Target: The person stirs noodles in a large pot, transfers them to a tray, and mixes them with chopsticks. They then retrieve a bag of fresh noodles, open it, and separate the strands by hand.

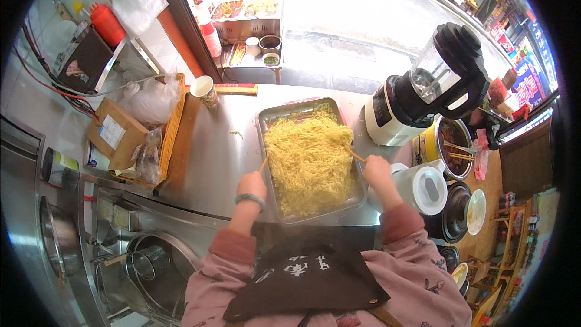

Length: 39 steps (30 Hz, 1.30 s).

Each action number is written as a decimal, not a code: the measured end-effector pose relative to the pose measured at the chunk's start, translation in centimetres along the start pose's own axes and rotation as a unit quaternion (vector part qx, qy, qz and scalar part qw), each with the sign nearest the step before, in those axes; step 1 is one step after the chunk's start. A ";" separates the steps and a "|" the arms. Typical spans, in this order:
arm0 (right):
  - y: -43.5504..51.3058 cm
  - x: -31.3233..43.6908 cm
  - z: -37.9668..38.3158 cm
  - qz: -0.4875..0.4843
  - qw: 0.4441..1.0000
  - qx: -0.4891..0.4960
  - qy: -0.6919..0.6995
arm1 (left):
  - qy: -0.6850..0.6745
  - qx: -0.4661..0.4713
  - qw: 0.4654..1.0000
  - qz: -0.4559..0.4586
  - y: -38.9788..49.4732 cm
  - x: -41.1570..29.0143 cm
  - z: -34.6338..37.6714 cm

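A heap of yellow noodles point(313, 159) fills most of a rectangular metal tray point(264, 123) on the steel counter before me. My left hand point(252, 188), with a bangle at the wrist, grips a wooden chopstick point(264, 163) that reaches into the heap's left side. On the opposite side my right hand point(378, 172) holds another chopstick point(358, 157), its tip at the right edge of the noodles. Both chopstick tips are partly hidden by noodles. A few stray noodle bits point(236, 134) lie on the counter left of the tray.
A blender point(395, 109) stands right of the tray, with a white lidded jug point(424, 189) nearer me. Past it sits a pot point(455, 154) with utensils. To the left are a paper cup point(204, 91) and a basket point(174, 131) of bags. A deep steel pot point(159, 277) is lower left.
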State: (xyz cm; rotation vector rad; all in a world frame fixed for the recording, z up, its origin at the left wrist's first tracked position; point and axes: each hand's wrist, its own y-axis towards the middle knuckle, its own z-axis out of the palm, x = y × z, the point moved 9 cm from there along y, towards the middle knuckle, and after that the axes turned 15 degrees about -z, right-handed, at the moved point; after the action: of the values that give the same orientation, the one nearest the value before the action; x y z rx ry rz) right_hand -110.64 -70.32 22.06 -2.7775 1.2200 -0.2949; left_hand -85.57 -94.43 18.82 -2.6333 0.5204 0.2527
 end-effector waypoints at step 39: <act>-7.2 4.8 1.2 -0.173 0.980 0.092 -0.034 | -0.175 0.267 0.947 -0.040 -9.8 4.0 -1.1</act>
State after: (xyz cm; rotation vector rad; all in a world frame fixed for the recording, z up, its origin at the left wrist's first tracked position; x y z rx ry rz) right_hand -102.05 -68.97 22.75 -2.7958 0.6512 -0.3157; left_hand -77.90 -88.06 22.53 -2.0172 0.3050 0.4698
